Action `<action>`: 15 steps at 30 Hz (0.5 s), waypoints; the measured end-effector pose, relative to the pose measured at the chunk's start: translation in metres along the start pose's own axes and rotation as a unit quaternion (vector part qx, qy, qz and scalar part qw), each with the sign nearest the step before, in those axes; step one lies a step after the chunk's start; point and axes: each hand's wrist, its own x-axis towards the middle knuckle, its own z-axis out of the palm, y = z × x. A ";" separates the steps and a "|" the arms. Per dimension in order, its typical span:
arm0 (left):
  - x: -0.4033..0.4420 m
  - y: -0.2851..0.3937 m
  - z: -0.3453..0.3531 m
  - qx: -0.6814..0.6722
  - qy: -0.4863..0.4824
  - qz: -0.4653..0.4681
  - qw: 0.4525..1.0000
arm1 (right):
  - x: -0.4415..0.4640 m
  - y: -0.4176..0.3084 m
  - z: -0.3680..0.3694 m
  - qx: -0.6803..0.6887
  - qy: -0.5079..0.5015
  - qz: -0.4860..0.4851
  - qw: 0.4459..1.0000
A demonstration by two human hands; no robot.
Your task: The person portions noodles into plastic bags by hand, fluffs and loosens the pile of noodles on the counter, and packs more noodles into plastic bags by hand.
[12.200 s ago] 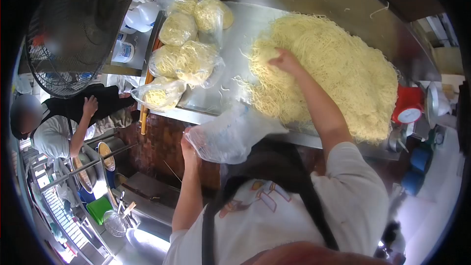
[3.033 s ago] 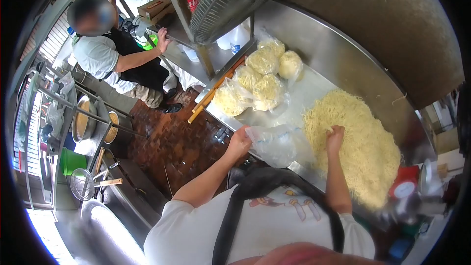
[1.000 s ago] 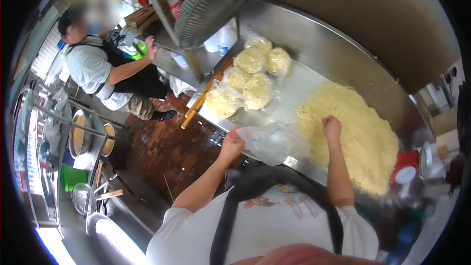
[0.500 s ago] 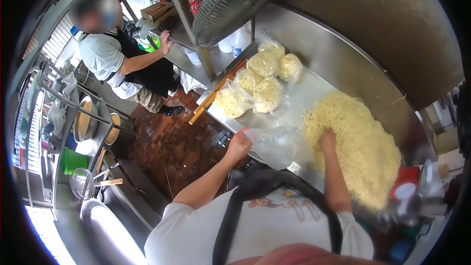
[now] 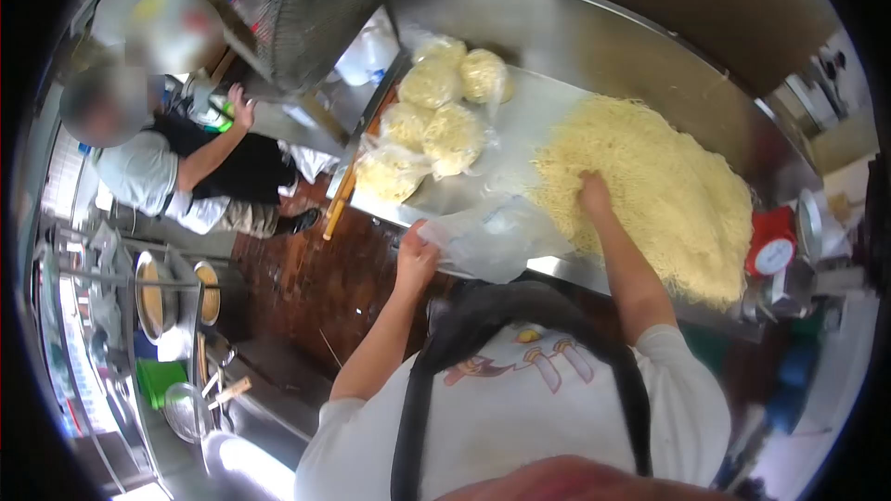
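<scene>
My left hand [image 5: 417, 255] is closed on the edge of a clear plastic bag [image 5: 501, 237], which hangs over the front edge of the metal worktop [image 5: 534, 93]. The bag looks limp, with no noodles visible in it. My right hand [image 5: 592, 193] touches the left part of a large heap of pale yellow noodles [image 5: 664, 195]; its fingertips are partly hidden, so whether they hold any noodles is unclear. Several bags of noodles [image 5: 452, 139] lie grouped on the worktop's left end.
A co-worker [image 5: 139, 167] in a dark apron stands at the left. A large fan [image 5: 320, 14] is above the worktop's left end. Wooden rods [image 5: 342, 199] lie along that end. A red scale [image 5: 771, 239] stands at the right. Pots [image 5: 153, 297] and a strainer [image 5: 187, 411] are at lower left.
The view has swung, shifting the worktop left and up. My right hand still reaches at the heap's left part, and my left hand keeps hold of the bag.
</scene>
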 end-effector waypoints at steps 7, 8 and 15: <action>-0.003 -0.010 -0.012 -0.057 0.000 0.004 0.998 | 0.040 0.028 0.022 0.344 0.071 0.060 0.934; -0.004 -0.009 -0.010 -0.061 0.002 -0.002 0.998 | 0.021 0.000 -0.025 0.258 0.062 0.071 0.962; 0.001 -0.026 0.000 -0.074 0.001 -0.011 0.997 | 0.017 -0.008 -0.040 0.189 0.230 -0.089 0.950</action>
